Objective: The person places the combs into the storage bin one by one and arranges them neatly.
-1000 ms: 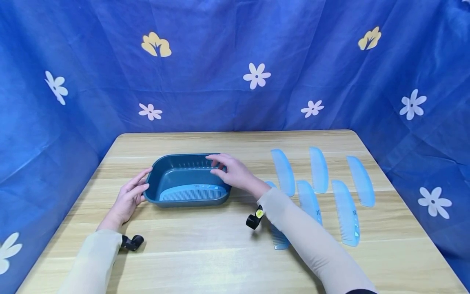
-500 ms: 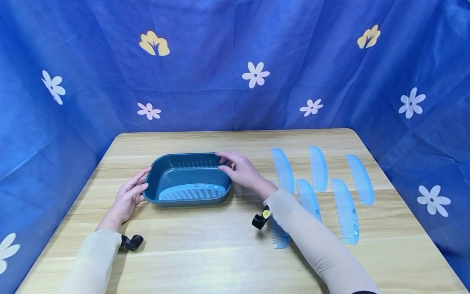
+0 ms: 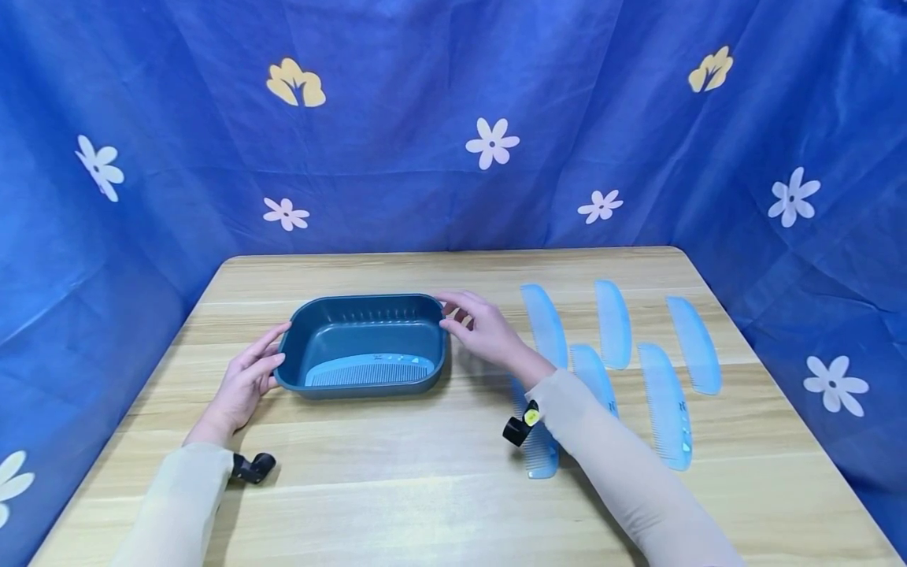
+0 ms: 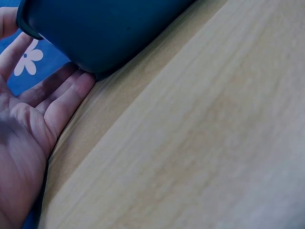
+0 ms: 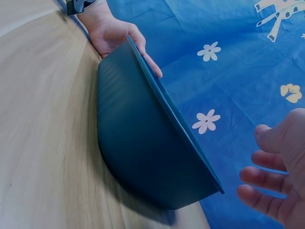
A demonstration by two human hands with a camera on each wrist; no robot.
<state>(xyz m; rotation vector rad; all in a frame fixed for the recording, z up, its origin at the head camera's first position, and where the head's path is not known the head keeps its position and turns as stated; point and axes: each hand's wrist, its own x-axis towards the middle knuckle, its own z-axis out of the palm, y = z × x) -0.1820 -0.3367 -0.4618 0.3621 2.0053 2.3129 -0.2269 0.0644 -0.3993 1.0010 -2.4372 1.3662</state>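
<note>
A person in pale sleeves is working at a wood-grain desk (image 3: pixel 383 488), seen from above. A dark teal basin (image 3: pixel 375 340) is sitting left of centre in the frame, and a blue comb (image 3: pixel 372 370) is lying inside it, along the near side, its teeth facing the bottom of the frame.

The left hand (image 3: pixel 237 386), at centre left, is touching the basin's left end with extended fingers and thumb; in the left wrist view, fingertips are resting low against the outer wall. The right hand (image 3: pixel 487 331), just right of centre, is holding nothing: its fingers are curving loosely beside the basin's right end, and the right wrist view is showing a gap between them and the rim.

On the right side of the frame, six more combs are lying on the desk in two rows. The far row is showing a left comb (image 3: pixel 544 327), a middle comb (image 3: pixel 613 324) and a right comb (image 3: pixel 694 345). In the near row, the right sleeve (image 3: pixel 623 465) is partly covering two combs. Blue cloth (image 3: pixel 397 157) with white and yellow flowers is hanging behind.
</note>
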